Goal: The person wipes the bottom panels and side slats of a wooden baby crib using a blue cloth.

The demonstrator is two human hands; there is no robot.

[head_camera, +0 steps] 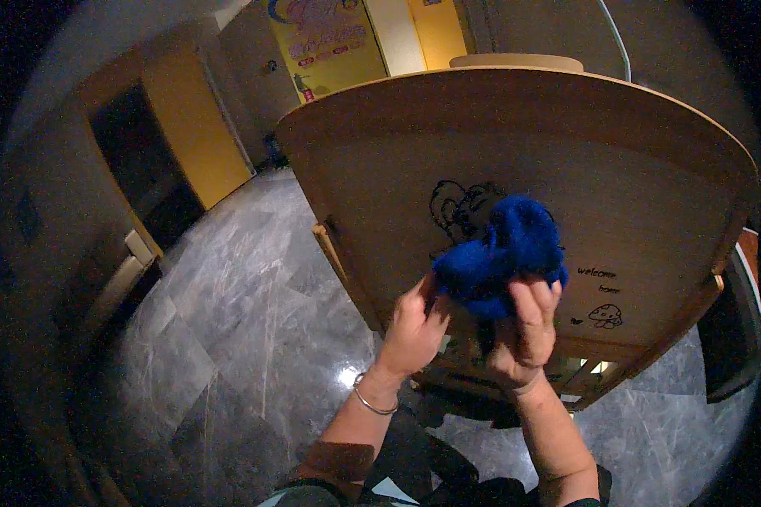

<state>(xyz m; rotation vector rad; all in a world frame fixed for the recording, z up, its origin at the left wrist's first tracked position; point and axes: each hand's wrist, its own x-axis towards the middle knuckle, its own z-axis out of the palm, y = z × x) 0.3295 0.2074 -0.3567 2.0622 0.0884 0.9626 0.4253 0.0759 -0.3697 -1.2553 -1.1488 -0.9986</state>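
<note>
A bunched blue cloth (494, 260) is held up between both hands in front of a tall wooden panel (368, 165). My left hand (412, 333) grips the cloth's lower left edge, a metal bangle on its wrist. On the other side, the fingers of my right hand (533, 329) are curled into the cloth's lower right part. Black line drawings mark the panel, one of them partly hidden behind the cloth. To the right of the cloth are a small mushroom drawing (605, 315) and some writing. Whether the cloth touches the panel I cannot tell.
Grey marbled floor (228, 304) spreads to the left and beneath. A yellow-brown door (193, 130) stands on the left wall. Further back are a yellow poster (330, 47) and a red fire extinguisher (308, 94). A dark object (729, 336) stands right of the panel.
</note>
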